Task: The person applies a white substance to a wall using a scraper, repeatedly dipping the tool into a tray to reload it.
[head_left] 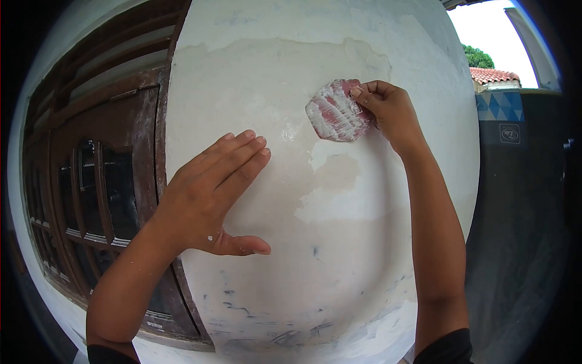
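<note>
My right hand [388,112] pinches the right edge of a thin, flat reddish piece [336,112] with angled corners, its face streaked with white paste or dust. I cannot tell whether it is a scraper or a sanding sheet. It is held up in front of the wall [254,79], near the upper right. Lower on the left, my left hand [212,191] is open, fingers straight and together and thumb stretched out, close over the wall surface. White specks dot this hand and forearm. The wall shows beige and whiter patches with ragged borders between them.
On the left stands a dark brown wooden window frame [160,139] with slats and glass panes. Grey-blue marks [267,327] streak the lower wall. To the right are a dark panel [521,200] with a blue patterned strip, a tiled roof [494,75] and a tree [478,56].
</note>
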The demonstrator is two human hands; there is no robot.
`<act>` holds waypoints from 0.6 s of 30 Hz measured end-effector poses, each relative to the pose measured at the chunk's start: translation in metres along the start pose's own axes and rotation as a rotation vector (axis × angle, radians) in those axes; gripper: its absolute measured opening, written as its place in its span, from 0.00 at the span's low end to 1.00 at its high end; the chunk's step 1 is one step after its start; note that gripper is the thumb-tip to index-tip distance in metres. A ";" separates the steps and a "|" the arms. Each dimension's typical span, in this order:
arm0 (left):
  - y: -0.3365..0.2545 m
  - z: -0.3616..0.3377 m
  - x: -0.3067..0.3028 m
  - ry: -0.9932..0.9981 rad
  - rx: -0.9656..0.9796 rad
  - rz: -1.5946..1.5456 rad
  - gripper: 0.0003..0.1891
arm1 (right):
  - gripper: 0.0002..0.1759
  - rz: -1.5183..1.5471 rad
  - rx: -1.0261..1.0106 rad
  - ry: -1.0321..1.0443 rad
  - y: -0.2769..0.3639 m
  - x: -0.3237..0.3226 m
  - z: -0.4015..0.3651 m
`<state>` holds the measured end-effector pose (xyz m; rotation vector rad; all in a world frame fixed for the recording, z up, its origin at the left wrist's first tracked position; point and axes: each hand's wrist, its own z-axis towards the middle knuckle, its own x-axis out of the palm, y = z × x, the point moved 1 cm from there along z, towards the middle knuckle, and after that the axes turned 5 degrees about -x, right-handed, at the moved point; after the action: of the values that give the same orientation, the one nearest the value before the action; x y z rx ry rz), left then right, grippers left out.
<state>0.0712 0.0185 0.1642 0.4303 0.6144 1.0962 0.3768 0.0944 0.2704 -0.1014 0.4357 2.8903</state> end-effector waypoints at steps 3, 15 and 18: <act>0.000 0.000 0.000 0.005 -0.002 -0.008 0.57 | 0.17 -0.094 0.012 -0.098 -0.003 -0.009 -0.002; -0.002 0.000 0.005 0.012 0.008 -0.013 0.57 | 0.17 -0.110 0.045 -0.136 -0.005 -0.016 -0.012; -0.001 -0.003 0.004 0.023 0.011 -0.004 0.57 | 0.16 0.033 0.116 -0.150 -0.018 -0.035 -0.010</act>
<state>0.0717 0.0220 0.1601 0.4261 0.6410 1.0954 0.4148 0.1009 0.2588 0.1415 0.5795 2.8704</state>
